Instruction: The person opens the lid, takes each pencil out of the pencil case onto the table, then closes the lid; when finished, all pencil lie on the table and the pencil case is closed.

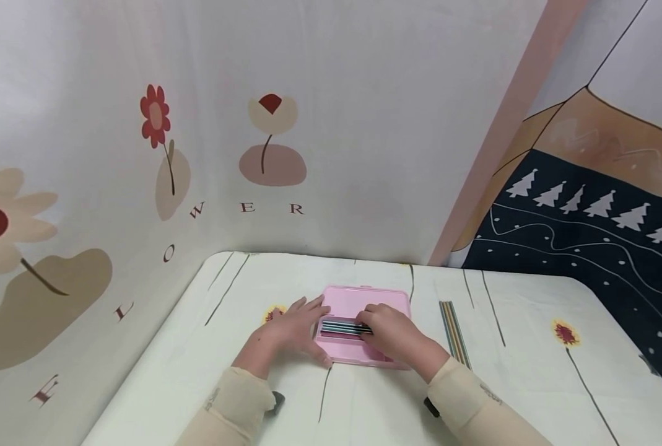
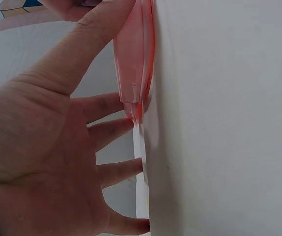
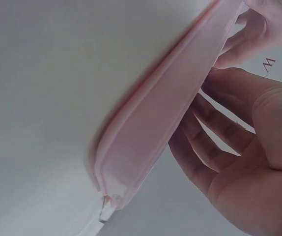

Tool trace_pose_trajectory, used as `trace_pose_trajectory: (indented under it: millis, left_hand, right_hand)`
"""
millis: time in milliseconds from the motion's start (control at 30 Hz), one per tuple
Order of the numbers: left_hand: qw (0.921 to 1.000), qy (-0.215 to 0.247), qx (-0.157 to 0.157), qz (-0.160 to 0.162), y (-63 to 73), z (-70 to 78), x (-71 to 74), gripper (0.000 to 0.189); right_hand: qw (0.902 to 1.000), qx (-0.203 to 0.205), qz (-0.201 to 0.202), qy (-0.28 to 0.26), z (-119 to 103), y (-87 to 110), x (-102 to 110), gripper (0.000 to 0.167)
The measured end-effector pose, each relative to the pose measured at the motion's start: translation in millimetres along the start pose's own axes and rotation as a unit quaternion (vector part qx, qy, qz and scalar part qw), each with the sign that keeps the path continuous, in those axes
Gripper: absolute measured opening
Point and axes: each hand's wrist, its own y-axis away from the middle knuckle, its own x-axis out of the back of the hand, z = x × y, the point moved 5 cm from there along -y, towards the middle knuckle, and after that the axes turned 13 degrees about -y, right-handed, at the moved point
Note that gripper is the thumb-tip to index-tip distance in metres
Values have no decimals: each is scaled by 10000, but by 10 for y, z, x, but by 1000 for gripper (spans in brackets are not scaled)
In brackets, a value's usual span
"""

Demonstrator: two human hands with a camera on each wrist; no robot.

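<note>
A pink plastic pencil case (image 1: pixel 344 352) lies on the table with its lid (image 1: pixel 358 300) folded back. Several slim dark and pale green pencils (image 1: pixel 339 326) lie lengthwise in its tray. My right hand (image 1: pixel 392 331) reaches over the case from the right, its curled fingers pinching the right ends of the pencils. Over at the left end, my left hand (image 1: pixel 293 331) is spread, thumb at the front left corner and fingertips by the lid's edge. In the left wrist view, the left thumb (image 2: pixel 82 44) rests against the case's side. The right fingertips are hidden behind the case wall in the right wrist view.
Right of the case, several more pencils (image 1: pixel 454 334) lie side by side on the table. A white cloth with printed flowers (image 1: pixel 566 333) covers the table (image 1: pixel 531 384). Printed fabric walls (image 1: pixel 364 186) stand behind and at the left.
</note>
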Motion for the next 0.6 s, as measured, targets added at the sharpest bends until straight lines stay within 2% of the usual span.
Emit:
trace_pose_trajectory:
  millis: [167,433,600]
  left_hand:
    - [10000,51,13,6,17,16,11,116]
    - [10000,52,30,-10,18,15,12,118]
    - [10000,45,11,-10,21,18,10,117]
  right_hand:
    - [9998,61,-172,-23,-18,-35,18,18]
    - [9971,41,-756,45,-9,-124,14,22]
    - [9965,171,-809,137,-7,-128,-8,25]
